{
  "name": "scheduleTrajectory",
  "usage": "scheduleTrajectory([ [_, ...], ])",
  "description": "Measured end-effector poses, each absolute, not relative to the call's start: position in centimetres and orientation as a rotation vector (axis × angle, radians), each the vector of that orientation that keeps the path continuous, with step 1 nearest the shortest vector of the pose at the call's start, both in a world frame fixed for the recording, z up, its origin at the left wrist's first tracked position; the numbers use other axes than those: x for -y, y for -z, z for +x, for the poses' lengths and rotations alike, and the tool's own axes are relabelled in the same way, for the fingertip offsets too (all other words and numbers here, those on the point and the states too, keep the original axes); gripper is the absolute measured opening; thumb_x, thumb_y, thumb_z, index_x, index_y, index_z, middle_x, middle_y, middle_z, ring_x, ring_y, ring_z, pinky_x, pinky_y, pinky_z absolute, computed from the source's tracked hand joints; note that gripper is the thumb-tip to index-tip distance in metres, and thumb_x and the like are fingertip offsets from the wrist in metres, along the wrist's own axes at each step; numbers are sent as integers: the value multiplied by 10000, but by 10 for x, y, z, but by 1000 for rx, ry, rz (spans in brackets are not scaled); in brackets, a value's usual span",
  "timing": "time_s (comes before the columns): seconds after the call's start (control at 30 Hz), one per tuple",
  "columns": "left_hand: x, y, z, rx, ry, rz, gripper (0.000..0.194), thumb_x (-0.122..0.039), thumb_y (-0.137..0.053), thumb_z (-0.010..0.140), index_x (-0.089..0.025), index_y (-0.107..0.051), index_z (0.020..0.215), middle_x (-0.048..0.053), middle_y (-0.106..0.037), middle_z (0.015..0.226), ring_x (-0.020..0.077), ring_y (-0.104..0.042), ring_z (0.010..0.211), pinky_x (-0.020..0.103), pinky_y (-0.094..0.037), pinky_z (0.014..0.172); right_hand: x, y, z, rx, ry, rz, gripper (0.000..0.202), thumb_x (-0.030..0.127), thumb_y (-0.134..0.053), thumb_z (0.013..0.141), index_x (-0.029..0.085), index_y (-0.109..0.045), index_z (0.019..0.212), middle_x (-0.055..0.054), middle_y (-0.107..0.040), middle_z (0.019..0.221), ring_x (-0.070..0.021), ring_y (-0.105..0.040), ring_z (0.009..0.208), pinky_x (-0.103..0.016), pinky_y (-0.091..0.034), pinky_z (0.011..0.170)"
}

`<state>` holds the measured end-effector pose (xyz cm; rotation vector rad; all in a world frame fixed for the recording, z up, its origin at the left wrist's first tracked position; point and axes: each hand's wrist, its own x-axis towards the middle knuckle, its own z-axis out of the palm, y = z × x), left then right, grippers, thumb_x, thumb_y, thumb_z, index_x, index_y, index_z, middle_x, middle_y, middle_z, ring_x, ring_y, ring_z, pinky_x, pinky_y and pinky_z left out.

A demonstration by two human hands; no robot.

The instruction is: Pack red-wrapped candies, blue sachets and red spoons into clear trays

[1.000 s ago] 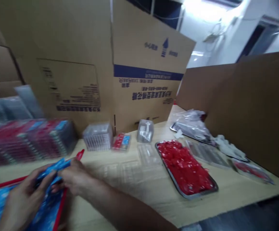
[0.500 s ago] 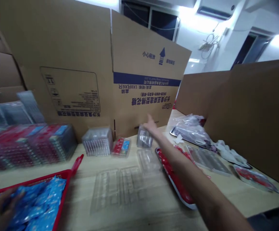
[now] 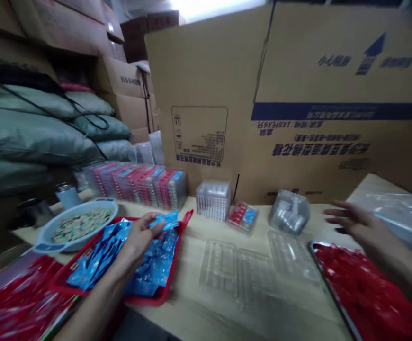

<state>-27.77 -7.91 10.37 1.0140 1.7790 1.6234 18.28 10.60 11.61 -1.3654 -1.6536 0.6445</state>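
Observation:
My left hand [image 3: 138, 239] pinches a small blue sachet [image 3: 168, 220] above a red basket [image 3: 175, 267] that holds many more blue sachets [image 3: 145, 274]. My right hand [image 3: 360, 227] is empty, fingers stretched and apart, over the far end of a metal-edged tray [image 3: 328, 291] of red packets [image 3: 365, 289]. On the table between my hands lies an open clear plastic box [image 3: 220, 267], with another clear tray [image 3: 293, 255] to its right. Behind them are a nested stack of clear boxes [image 3: 290, 213] and a filled box [image 3: 242, 217] with red and blue packets.
Rows of filled boxes [image 3: 138, 184] and a stack of clear trays [image 3: 213, 201] stand before a tall cardboard sheet [image 3: 199, 71]. At left are a blue-white bowl [image 3: 111, 208] of small pieces, red packets [image 3: 24, 298] and sacks [image 3: 31, 132]. Plastic film [image 3: 401, 208] lies right.
The view has swung left. My left hand has risen from among the sachets with one in its fingers. My right hand has come away from the stacked clear boxes towards the red packets.

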Motion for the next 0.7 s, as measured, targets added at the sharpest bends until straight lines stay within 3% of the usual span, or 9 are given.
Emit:
scheduleTrajectory([
  [0.1,66,-95,-223,-1455,-1629,860,442,-430,-857,531,-191,-578,776,-24,-603,692,115,-541,564,232,-454,549,-52,-77,105,1735,-1277,-1100,566,403,-665,759,254,-538,1290,-146,-665,1119,-248,-679,823,-410,-551,696],
  [0.17,58,-83,-188,-1351,-1616,817,426,-385,-871,540,-190,-590,793,-14,-612,716,116,-546,583,224,-442,536,-15,-63,52,1662,-1516,-977,680,458,-682,756,253,-455,1363,-91,-656,1066,-210,-669,772,-351,-548,614],
  [0.23,54,-70,-160,-1303,-1584,833,382,-361,-860,575,-185,-621,816,7,-640,757,128,-566,619,236,-459,564,9,-57,12,1504,-1605,-915,673,492,-642,792,218,-420,1365,-26,-639,888,-173,-637,697,-287,-513,541],
  [0.33,53,-61,-136,-1245,-1448,960,318,-356,-815,655,-165,-680,870,34,-679,809,147,-599,684,267,-492,667,14,-57,-9,1419,-1571,-910,395,493,-605,811,171,-550,1032,42,-553,640,-120,-534,534,-233,-445,463],
  [0.4,52,-62,-134,-1225,-1374,1018,338,-342,-792,674,-157,-705,942,40,-688,826,165,-618,734,284,-499,715,4,-59,0,1410,-1530,-926,349,517,-605,790,184,-533,867,40,-544,581,-117,-519,493,-223,-408,427],
  [0.53,45,-68,-161,-1417,-1527,1051,435,-317,-765,648,-162,-692,1049,14,-659,775,165,-606,715,287,-484,706,-27,-62,53,1308,-1266,-1060,397,542,-656,713,188,-552,858,29,-572,552,-110,-480,429,-225,-347,406],
  [0.7,29,-52,-192,-1676,-1722,1071,217,-264,-676,619,-172,-639,812,4,-633,730,151,-577,667,256,-436,649,-56,-52,133,1301,-1014,-1185,285,434,-684,675,188,-578,774,43,-506,534,-102,-445,469,-228,-334,448],
])
